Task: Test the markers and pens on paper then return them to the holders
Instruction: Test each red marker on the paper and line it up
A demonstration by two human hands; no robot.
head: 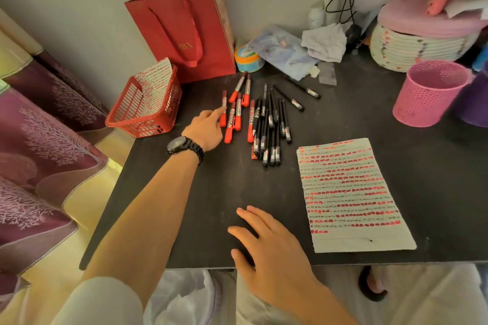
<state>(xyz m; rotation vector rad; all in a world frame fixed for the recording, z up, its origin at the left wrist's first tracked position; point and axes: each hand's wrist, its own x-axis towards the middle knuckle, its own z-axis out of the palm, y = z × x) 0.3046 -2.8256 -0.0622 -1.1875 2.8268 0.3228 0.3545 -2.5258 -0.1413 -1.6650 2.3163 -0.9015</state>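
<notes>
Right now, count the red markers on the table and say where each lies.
6 red markers: the leftmost at the left hand fingertip; two near the red bag; three beside the black pens. A seventh may hide under those pens.

Warm dim indoor light, soft shadows, slight overall blur, wide-angle bending at edges

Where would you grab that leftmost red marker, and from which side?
Pinch the leftmost red marker across its slim barrel near the middle, coming from above and its left. It lies flat on the table, pointing away, with bare table on its left and other red markers close on its right. The left hand touches it.
</notes>
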